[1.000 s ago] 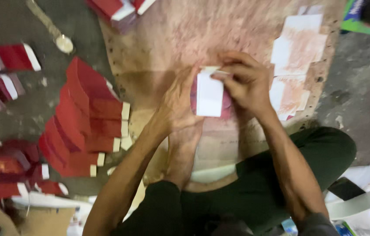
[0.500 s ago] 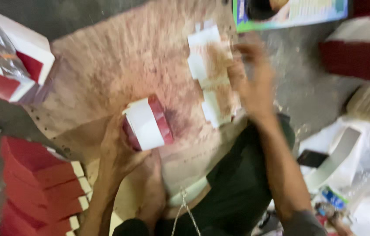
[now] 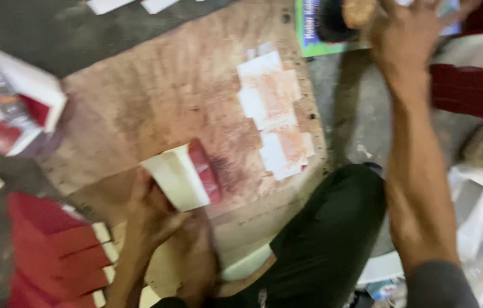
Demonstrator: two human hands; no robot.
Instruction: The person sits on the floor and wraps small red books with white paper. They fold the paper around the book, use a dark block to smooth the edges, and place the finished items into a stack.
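Red-and-white folded carton (image 3: 183, 175) sits clasped in the left hand (image 3: 149, 214); steadying it seems wise while the right hand (image 3: 404, 34), grip unclear, reaches far beyond.

A small red and white box (image 3: 181, 177) sits in the left hand (image 3: 150, 214) on the stained board (image 3: 156, 108). Pale paper labels (image 3: 273, 108) lie overlapped on the board's right part. Red boxes with white flaps (image 3: 56, 256) are stacked lower left. A green-edged printed sheet (image 3: 310, 34) lies at the top.
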